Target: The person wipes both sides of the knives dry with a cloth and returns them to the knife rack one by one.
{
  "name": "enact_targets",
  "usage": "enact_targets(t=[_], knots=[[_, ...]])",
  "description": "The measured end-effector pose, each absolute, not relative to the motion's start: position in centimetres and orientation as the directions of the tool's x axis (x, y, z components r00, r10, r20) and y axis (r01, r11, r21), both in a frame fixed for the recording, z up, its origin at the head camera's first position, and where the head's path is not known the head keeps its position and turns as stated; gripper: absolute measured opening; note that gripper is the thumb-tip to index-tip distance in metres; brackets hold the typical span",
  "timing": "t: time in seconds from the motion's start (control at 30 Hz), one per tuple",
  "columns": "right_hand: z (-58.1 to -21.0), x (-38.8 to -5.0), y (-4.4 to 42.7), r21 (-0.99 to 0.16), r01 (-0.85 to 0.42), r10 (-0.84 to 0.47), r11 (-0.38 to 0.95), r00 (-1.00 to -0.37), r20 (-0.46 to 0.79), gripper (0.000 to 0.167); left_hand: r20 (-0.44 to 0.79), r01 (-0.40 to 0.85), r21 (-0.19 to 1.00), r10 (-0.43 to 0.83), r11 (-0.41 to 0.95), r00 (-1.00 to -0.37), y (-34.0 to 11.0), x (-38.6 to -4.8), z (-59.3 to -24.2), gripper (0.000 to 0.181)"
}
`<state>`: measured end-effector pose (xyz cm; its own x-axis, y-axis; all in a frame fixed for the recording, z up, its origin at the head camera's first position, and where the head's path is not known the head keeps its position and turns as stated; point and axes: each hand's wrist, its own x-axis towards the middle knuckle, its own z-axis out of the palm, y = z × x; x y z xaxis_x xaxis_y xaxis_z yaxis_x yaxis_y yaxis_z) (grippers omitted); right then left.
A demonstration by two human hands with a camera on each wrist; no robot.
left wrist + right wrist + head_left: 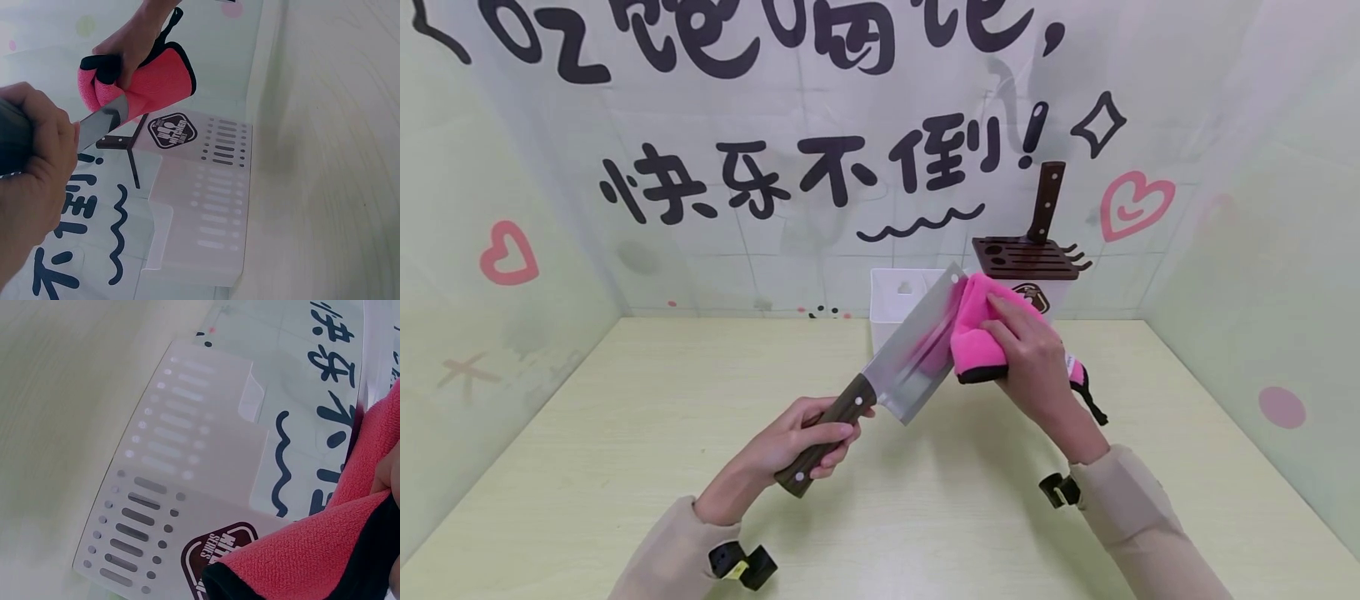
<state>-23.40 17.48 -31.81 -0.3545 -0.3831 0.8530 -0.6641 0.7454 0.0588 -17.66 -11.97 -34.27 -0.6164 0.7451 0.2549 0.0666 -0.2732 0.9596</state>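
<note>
A cleaver (917,346) with a broad steel blade and dark wooden handle is held up in the air, tilted, blade toward the upper right. My left hand (805,437) grips its handle with curled fingers. A pink cloth (977,329) with black edging is pinched in my right hand (1033,358) and lies against the blade's upper end, folded over its edge. In the left wrist view the cloth (159,84) hides the blade's tip. The right wrist view shows the cloth (306,550) and only a little of the fingers.
Behind the cleaver stands a white slotted knife holder (887,296), better seen in the left wrist view. Its brown slotted top (1026,258) has another dark-handled knife (1047,200) standing in it. A printed wall closes off the pale wooden table (647,400) at the back.
</note>
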Motion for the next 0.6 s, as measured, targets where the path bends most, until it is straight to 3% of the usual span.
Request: enact_targets(t=[0.2,0.6], knots=[[-31.6,-23.0,16.9,0.098,-0.672,-0.417,0.734,-0.332,0.846,0.038,0.27,0.082,0.957,0.749,-0.279,-0.605,-11.7,-17.7,-34.3,0.029],[-31.3,-22.3,15.7,0.154,-0.688,-0.478,0.71,-0.309,0.822,0.039,0.201,0.058,0.975,0.737,-0.215,-0.646,-11.5,-17.7,-34.1,0.031]])
